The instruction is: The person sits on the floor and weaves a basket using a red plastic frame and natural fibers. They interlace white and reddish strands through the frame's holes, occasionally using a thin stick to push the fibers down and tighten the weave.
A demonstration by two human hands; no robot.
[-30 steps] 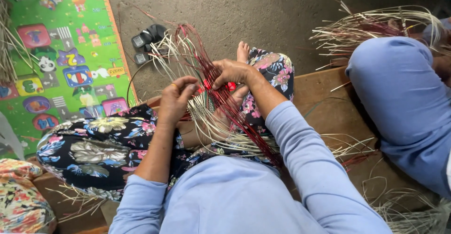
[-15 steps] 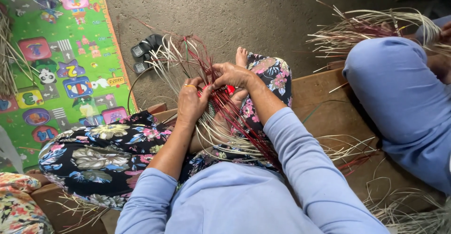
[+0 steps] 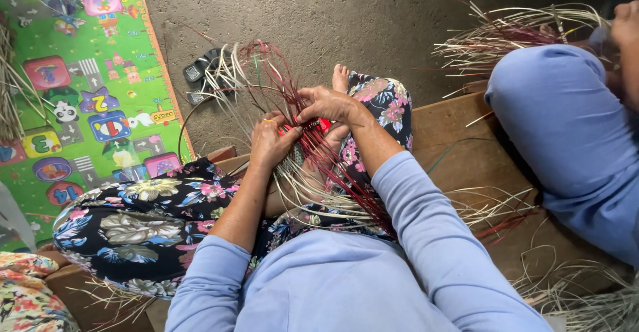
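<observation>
Rough grey concrete floor (image 3: 346, 12), daylit. Green children's play mat (image 3: 73, 99) at left, bright picture tiles. Brown wooden platform (image 3: 459, 139) at right. Dark sandals (image 3: 200, 79) on floor beside mat edge.

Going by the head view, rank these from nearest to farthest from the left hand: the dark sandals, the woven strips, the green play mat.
From the left hand:
1. Woven strips: in its grasp, over the lap.
2. Dark sandals: on the concrete floor, ahead and to the left.
3. Green play mat: farther left, beyond the sandals.
</observation>
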